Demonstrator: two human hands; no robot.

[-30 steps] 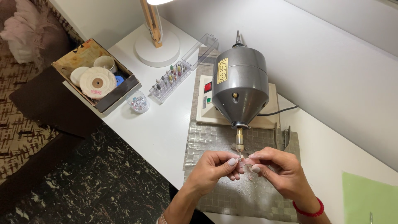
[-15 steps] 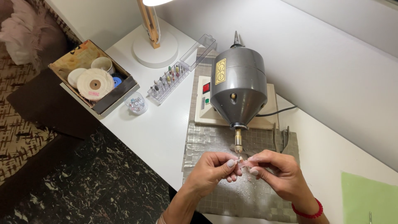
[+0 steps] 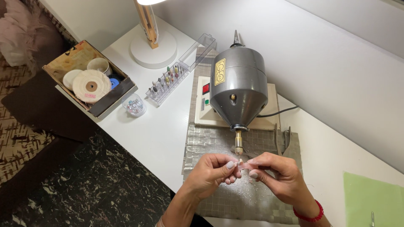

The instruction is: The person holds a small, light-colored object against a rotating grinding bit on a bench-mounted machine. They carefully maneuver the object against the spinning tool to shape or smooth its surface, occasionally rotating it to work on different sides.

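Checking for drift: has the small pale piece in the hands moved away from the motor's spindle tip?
No. The small pale piece sits just under the spindle tip, as before.

we count two hands, the left hand point(image 3: 210, 174) and right hand point(image 3: 277, 176). there is one grey polishing motor point(image 3: 238, 86), one lamp base point(image 3: 153, 49) at far left, one cardboard box point(image 3: 90, 77) with three buffing wheels point(image 3: 91, 85), one clear bur tray point(image 3: 166, 84), one small bead cup point(image 3: 134, 104), one green sheet point(image 3: 372, 199) near right.
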